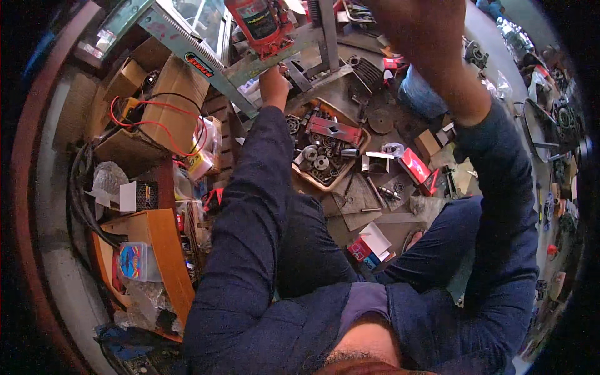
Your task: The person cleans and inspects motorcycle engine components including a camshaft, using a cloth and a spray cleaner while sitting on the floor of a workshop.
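Note:
My left hand (pixel 274 87) reaches in under the steel frame of a shop press (pixel 250 67), below a red bottle jack (pixel 259 28). Its fingers look curled round something by a metal part (pixel 299 76); the frame's crossbar partly covers them, so what they hold does not show. Raised close to the camera at the top, my right hand (pixel 422 31) is dark and cut off by the upper edge, and its fingers cannot be made out. A shallow tray (pixel 328 186) of greasy gears, bearings and a red-and-grey metal block (pixel 334 130) sits on the floor between my arms.
Open cardboard boxes (pixel 178 87) with red and black cables stand at the left, above an orange-brown wooden box (pixel 164 240). A finned cylinder (pixel 365 72), a red box (pixel 414 164) and a small open carton (pixel 372 245) lie around the tray. More machine parts (pixel 565 119) line the far right.

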`<act>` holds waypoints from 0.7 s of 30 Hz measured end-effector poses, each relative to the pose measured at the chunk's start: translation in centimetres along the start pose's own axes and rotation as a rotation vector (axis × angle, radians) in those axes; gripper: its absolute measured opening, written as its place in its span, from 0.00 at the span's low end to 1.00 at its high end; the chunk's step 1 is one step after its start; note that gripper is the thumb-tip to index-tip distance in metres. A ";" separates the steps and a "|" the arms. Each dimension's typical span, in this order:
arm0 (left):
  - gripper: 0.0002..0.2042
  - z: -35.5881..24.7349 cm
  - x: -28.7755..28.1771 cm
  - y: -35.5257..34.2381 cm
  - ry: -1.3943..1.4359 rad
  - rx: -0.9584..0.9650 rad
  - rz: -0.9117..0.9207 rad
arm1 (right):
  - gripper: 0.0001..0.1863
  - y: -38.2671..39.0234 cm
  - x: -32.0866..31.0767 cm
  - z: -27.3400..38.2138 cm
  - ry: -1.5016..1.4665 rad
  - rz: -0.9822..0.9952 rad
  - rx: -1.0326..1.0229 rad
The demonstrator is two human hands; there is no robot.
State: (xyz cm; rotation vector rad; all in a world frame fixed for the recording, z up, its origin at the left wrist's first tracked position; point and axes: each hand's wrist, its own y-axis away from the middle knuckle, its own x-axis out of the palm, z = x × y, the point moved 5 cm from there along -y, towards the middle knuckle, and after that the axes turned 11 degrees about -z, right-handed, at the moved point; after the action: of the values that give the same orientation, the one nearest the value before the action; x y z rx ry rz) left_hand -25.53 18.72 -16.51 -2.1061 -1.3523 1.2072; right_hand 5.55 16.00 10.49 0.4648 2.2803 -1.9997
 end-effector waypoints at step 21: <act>0.09 0.4 1.7 -0.5 -0.139 0.083 0.042 | 0.16 6.0 -0.2 3.5 -0.437 0.327 -0.282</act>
State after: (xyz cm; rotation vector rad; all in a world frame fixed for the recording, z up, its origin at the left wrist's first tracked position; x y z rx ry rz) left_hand -25.85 20.32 -17.21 -2.0356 -1.2973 1.4250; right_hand 6.88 13.13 4.27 0.3113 2.0127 -1.4311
